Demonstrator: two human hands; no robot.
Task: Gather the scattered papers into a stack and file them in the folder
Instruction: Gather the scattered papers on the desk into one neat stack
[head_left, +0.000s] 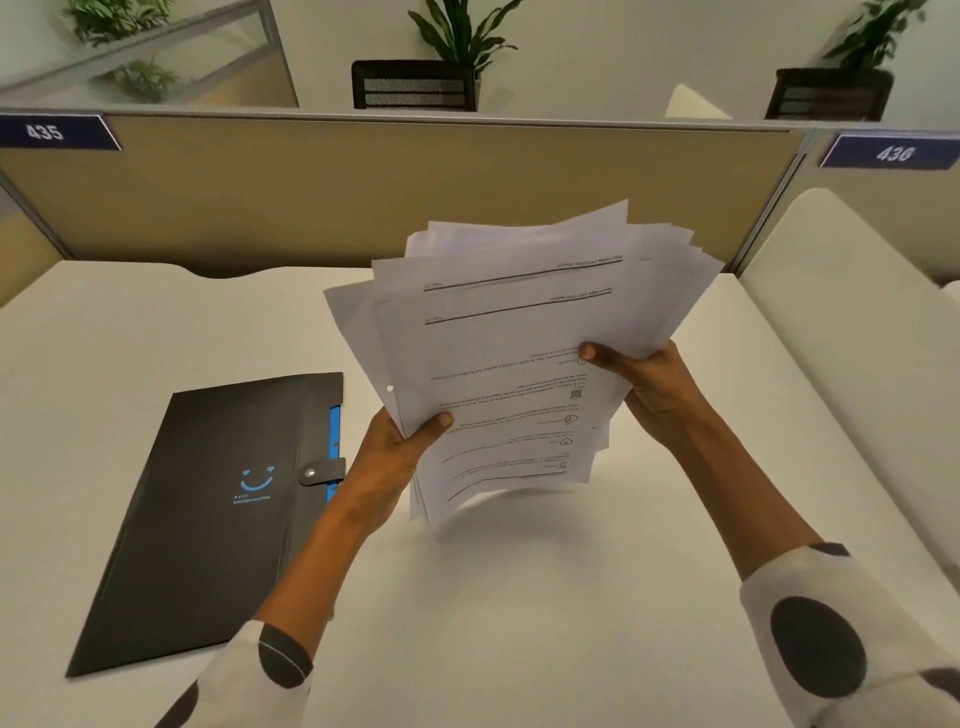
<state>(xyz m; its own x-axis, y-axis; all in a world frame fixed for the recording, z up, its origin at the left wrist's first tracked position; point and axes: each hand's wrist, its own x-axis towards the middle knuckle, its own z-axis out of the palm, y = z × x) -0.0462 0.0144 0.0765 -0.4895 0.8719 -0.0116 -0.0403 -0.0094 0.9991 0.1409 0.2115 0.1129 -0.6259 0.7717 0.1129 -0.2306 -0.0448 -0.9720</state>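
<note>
An uneven bundle of several printed white papers (514, 332) is held up above the white desk (519, 597), its sheets fanned out and its lower edge near the desk surface. My left hand (395, 447) grips the bundle's left edge, thumb on the front sheet. On the right edge, my right hand (649, 384) pinches the sheets with its thumb on top. A black folder (208, 525) with a blue smiley print lies flat on the desk to the left, its snap strap fastened and blue dividers showing at its right edge.
A tan partition (363, 192) closes off the back of the desk, with number signs 435 and 436. A second white desk surface (852, 322) adjoins on the right. Plants and black chairs stand beyond the partition.
</note>
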